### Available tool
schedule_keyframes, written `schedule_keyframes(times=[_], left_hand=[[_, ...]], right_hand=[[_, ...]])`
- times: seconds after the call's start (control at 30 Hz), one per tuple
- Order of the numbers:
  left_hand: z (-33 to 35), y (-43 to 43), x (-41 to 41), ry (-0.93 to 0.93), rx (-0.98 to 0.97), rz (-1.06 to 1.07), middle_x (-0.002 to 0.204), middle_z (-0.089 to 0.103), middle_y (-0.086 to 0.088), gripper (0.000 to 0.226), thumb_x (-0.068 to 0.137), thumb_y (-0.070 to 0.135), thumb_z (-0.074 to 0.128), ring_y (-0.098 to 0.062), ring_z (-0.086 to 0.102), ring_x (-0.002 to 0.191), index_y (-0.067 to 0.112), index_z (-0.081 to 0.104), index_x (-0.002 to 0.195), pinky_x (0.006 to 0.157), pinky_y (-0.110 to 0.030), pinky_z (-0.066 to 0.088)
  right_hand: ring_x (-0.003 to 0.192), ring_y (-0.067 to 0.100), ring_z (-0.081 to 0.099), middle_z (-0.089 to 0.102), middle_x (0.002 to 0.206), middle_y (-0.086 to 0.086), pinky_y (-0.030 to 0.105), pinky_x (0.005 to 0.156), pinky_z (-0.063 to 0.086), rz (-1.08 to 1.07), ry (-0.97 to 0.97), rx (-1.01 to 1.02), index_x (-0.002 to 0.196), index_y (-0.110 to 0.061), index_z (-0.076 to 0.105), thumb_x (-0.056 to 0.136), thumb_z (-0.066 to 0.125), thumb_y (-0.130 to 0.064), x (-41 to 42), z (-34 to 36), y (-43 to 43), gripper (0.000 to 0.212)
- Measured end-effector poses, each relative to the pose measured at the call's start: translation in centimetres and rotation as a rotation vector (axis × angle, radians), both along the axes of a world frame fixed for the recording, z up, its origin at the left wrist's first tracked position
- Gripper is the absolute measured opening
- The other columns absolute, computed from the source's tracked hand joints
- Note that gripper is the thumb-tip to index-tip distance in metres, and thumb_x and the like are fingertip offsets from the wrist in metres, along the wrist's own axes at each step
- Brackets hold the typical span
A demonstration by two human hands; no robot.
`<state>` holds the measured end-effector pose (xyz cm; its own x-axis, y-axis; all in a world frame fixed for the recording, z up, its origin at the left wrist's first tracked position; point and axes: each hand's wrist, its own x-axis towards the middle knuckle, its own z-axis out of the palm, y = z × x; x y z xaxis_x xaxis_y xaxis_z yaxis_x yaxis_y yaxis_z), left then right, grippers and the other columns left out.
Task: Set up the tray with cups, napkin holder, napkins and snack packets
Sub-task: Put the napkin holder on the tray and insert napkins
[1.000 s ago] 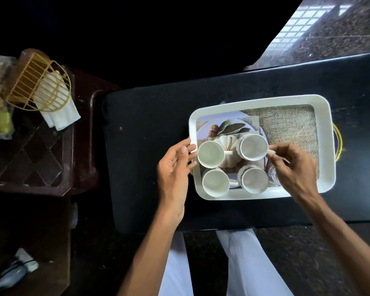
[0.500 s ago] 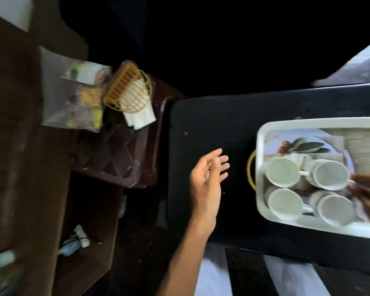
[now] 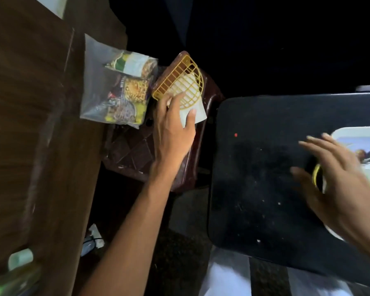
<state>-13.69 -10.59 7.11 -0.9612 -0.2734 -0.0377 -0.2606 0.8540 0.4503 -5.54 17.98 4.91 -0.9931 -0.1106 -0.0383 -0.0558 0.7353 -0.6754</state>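
A yellow wire napkin holder (image 3: 181, 79) lies tilted on a brown plastic stool (image 3: 135, 150), with white napkins (image 3: 198, 116) inside it and sticking out below. My left hand (image 3: 173, 129) is on its lower end, thumb on the napkins and fingers over the wire edge. Snack packets (image 3: 135, 90) sit in a clear plastic bag just left of the holder. The white tray (image 3: 350, 133) shows only its left end at the right edge; the cups are out of view. My right hand (image 3: 340, 184) hovers blurred with spread fingers over the tray's left rim.
The tray rests on a black table (image 3: 254, 167) right of the stool. A brown wooden cabinet (image 3: 30, 124) fills the left side. Small items lie on the dark floor (image 3: 92, 238) below it. My white-clad legs (image 3: 222, 278) show under the table.
My view has swung left. My left hand has gone from above the table to the napkin holder on the stool. My right hand has come off the cups and opened.
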Motion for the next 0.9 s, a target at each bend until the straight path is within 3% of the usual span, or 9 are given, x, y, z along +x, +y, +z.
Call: schedule_keyframes(times=[0.07, 0.2, 0.3, 0.4, 0.5, 0.63, 0.73, 0.8, 0.9], left_hand=[[-0.4, -1.8, -2.3, -0.034, -0.094, -0.095, 0.153, 0.042, -0.013, 0.054, 0.095, 0.029, 0.065, -0.028, 0.038, 0.145, 0.016, 0.052, 0.145, 0.119, -0.036, 0.033], [-1.7, -3.8, -6.5, -0.124, -0.250, -0.227, 0.165, 0.024, -0.018, 0.083, 0.086, 0.051, 0.071, -0.038, 0.022, 0.154, 0.027, 0.035, 0.156, 0.124, -0.053, 0.026], [-3.1, -4.3, -8.3, -0.244, -0.382, -0.304, 0.169, 0.014, -0.018, 0.105, 0.076, 0.068, 0.071, -0.044, 0.015, 0.154, 0.036, 0.018, 0.160, 0.120, -0.063, 0.026], [-3.8, -4.9, -9.0, -0.211, -0.403, -0.324, 0.167, 0.020, -0.017, 0.106, 0.073, 0.067, 0.075, -0.041, 0.028, 0.150, 0.037, 0.020, 0.159, 0.116, -0.060, 0.034], [-4.0, -5.6, -9.2, -0.103, -0.403, -0.329, 0.159, 0.034, -0.011, 0.098, 0.075, 0.060, 0.077, -0.032, 0.045, 0.138, 0.035, 0.029, 0.157, 0.107, -0.052, 0.047], [-3.1, -6.4, -9.2, -0.013, -0.343, -0.318, 0.151, 0.045, -0.006, 0.098, 0.074, 0.062, 0.074, -0.027, 0.051, 0.132, 0.034, 0.030, 0.157, 0.101, -0.045, 0.052], [-1.3, -7.1, -8.7, 0.078, -0.268, -0.282, 0.150, 0.048, -0.007, 0.099, 0.073, 0.064, 0.073, -0.027, 0.054, 0.130, 0.032, 0.032, 0.157, 0.094, -0.040, 0.055], [0.0, -7.5, -7.9, 0.163, -0.178, -0.227, 0.150, 0.049, -0.008, 0.098, 0.071, 0.064, 0.073, -0.024, 0.056, 0.128, 0.031, 0.036, 0.155, 0.093, -0.032, 0.054], [1.9, -7.5, -5.5, 0.233, 0.098, -0.142, 0.142, 0.054, -0.004, 0.094, 0.072, 0.062, 0.076, -0.012, 0.054, 0.127, 0.026, 0.043, 0.152, 0.100, -0.004, 0.037]], right_hand=[[0.148, 0.036, 0.027, 0.044, 0.150, 0.019, 0.034, 0.123, 0.018, 0.090, -0.005, 0.187, 0.142, -0.003, 0.048, 0.095, 0.055, -0.042, -1.8, -0.2, -4.5, 0.062], [0.154, 0.035, -0.004, 0.009, 0.166, 0.015, 0.058, 0.122, 0.016, 0.232, -0.161, 0.348, 0.158, -0.013, 0.019, 0.094, 0.049, -0.054, -3.5, -1.0, -10.9, 0.082], [0.152, 0.032, -0.019, -0.010, 0.167, 0.010, 0.060, 0.122, 0.009, 0.257, -0.258, 0.373, 0.160, -0.018, 0.001, 0.094, 0.042, -0.061, -5.0, -1.6, -14.4, 0.089], [0.152, 0.031, -0.019, -0.010, 0.167, 0.010, 0.059, 0.123, 0.008, 0.264, -0.281, 0.360, 0.160, -0.018, 0.001, 0.095, 0.044, -0.059, -5.8, -1.6, -16.7, 0.089], [0.153, 0.030, -0.016, -0.004, 0.168, 0.010, 0.057, 0.123, 0.009, 0.247, -0.265, 0.319, 0.160, -0.017, 0.006, 0.096, 0.047, -0.057, -6.1, -1.7, -17.9, 0.086], [0.155, 0.029, -0.007, 0.009, 0.167, 0.012, 0.054, 0.124, 0.015, 0.209, -0.239, 0.237, 0.158, -0.012, 0.018, 0.097, 0.054, -0.048, -6.3, -1.6, -18.4, 0.079], [0.152, 0.028, 0.021, 0.037, 0.156, 0.013, 0.038, 0.122, 0.027, 0.072, -0.126, 0.031, 0.148, -0.005, 0.041, 0.097, 0.060, -0.033, -6.4, -1.1, -18.7, 0.061], [0.136, 0.024, 0.047, 0.053, 0.142, 0.010, 0.031, 0.112, 0.040, -0.073, -0.049, -0.135, 0.139, -0.004, 0.052, 0.097, 0.061, -0.028, -6.5, -0.5, -18.6, 0.049], [0.119, 0.009, 0.061, 0.063, 0.131, 0.001, 0.027, 0.096, 0.054, -0.250, -0.107, -0.430, 0.134, -0.009, 0.057, 0.098, 0.062, -0.027, -6.9, 1.2, -18.3, 0.041]])
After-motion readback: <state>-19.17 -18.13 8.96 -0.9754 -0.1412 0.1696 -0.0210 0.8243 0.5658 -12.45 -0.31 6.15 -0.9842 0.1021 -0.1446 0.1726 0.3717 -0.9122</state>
